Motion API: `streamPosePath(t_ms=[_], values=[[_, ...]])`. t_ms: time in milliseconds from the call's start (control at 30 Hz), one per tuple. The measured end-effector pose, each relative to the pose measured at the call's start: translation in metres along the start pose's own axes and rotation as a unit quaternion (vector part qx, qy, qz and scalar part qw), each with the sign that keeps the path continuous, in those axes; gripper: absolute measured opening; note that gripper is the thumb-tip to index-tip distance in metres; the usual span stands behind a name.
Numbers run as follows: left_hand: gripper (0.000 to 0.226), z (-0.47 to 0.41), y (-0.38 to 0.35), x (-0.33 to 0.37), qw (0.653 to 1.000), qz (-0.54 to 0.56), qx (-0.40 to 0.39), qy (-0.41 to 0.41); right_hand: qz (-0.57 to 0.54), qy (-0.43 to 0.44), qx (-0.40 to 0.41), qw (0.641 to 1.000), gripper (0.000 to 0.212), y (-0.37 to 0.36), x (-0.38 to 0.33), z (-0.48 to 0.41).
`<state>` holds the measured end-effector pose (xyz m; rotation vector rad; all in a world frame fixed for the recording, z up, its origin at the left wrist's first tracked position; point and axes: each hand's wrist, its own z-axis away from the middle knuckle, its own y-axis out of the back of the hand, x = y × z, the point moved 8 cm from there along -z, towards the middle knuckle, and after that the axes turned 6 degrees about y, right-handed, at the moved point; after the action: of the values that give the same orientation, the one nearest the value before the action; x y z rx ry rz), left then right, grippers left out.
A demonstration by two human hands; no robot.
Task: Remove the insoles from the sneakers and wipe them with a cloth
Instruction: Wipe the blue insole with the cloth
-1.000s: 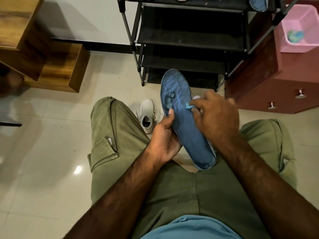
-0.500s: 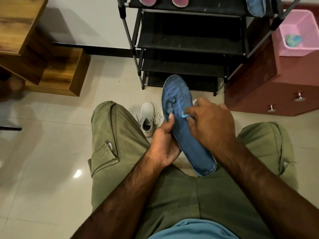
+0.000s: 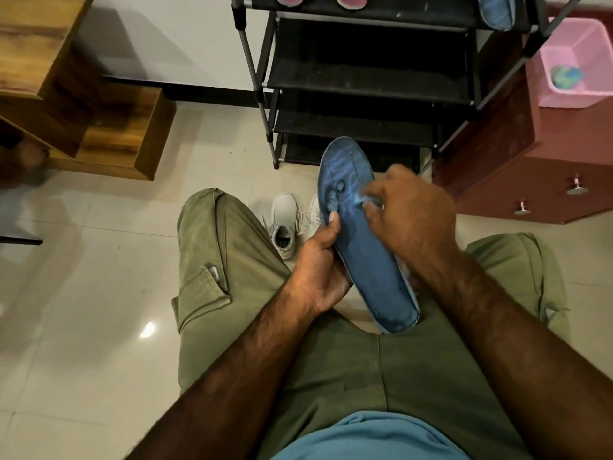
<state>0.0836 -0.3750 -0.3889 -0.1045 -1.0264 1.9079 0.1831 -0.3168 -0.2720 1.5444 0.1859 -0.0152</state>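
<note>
Blue insole (image 3: 365, 257), worn pale near the toe, slants toe far, heel near; a pale cloth (image 3: 361, 201) touches it. A white sneaker (image 3: 284, 224) stands on the floor (image 3: 99, 293) just left.

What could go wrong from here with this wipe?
1. The left hand grips the insole at one edge; wiping pressure may twist it loose.
2. Only a blurred scrap of cloth shows under the right hand; it may slip, so bare fingers rub instead.
3. The worn patches near the toe may fray further.
</note>
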Motion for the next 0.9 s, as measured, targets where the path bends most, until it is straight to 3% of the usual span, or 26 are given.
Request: streamPosePath(t_ms=[100, 267, 433, 567, 767, 900], values=[[0.053, 0.004, -0.004, 0.000, 1.000, -0.005, -0.004, 0.002, -0.026, -0.036, 0.025, 0.999, 0.022, 0.007, 0.007, -0.008], [0.054, 0.001, -0.001, -0.001, 1.000, -0.007, -0.004, 0.001, -0.010, 0.007, -0.001, 1.000, 0.026, 0.000, -0.006, 0.013], [0.053, 0.002, -0.006, -0.001, 1.000, -0.015, -0.015, 0.002, -0.039, -0.049, 0.033, 0.998, 0.023, 0.011, 0.011, -0.009], [0.056, 0.001, -0.006, -0.004, 0.999, 0.005, -0.033, 0.013, -0.040, -0.013, -0.005, 0.999, 0.024, -0.003, -0.006, 0.019], [0.084, 0.002, -0.017, 0.008, 0.992, 0.036, -0.117, -0.011, -0.126, 0.020, -0.015, 0.992, 0.026, -0.016, -0.031, 0.058], [0.083, 0.003, -0.016, 0.002, 0.992, 0.045, -0.113, 0.013, -0.161, 0.020, 0.017, 0.987, 0.024, -0.012, -0.039, 0.052]])
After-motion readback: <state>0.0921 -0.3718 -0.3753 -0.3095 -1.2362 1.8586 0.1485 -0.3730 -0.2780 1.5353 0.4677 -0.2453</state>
